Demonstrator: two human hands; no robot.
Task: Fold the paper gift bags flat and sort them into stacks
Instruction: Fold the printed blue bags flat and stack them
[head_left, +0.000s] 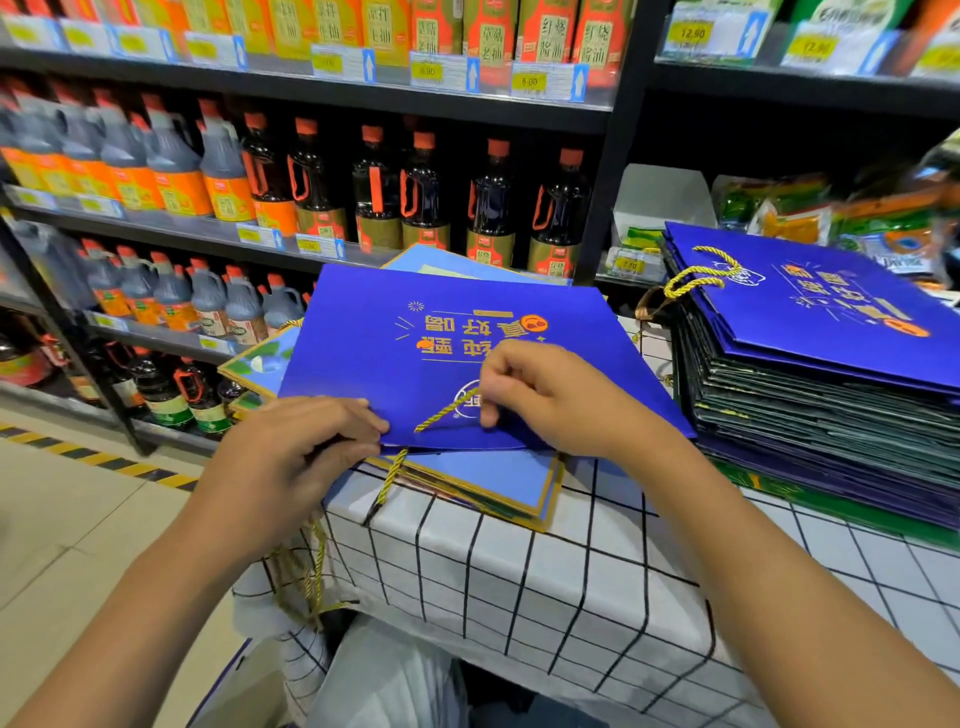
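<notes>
A flattened dark blue gift bag (441, 338) with gold print lies on top of a small pile of light blue bags (514, 483) at the table's left end. My left hand (306, 447) pinches the bag's near edge between thumb and fingers. My right hand (545, 395) pinches the gold rope handle (441, 413) lying on the bag's face. A second gold rope (389, 478) hangs off the near edge. A tall stack of folded dark blue bags (810, 374) stands at the right.
The table wears a white cloth with a black grid (519, 582). Behind it run store shelves of dark sauce bottles (374, 192). Snack packets (779, 213) sit on the right shelf. A hazard-striped floor line (104, 457) runs at the left.
</notes>
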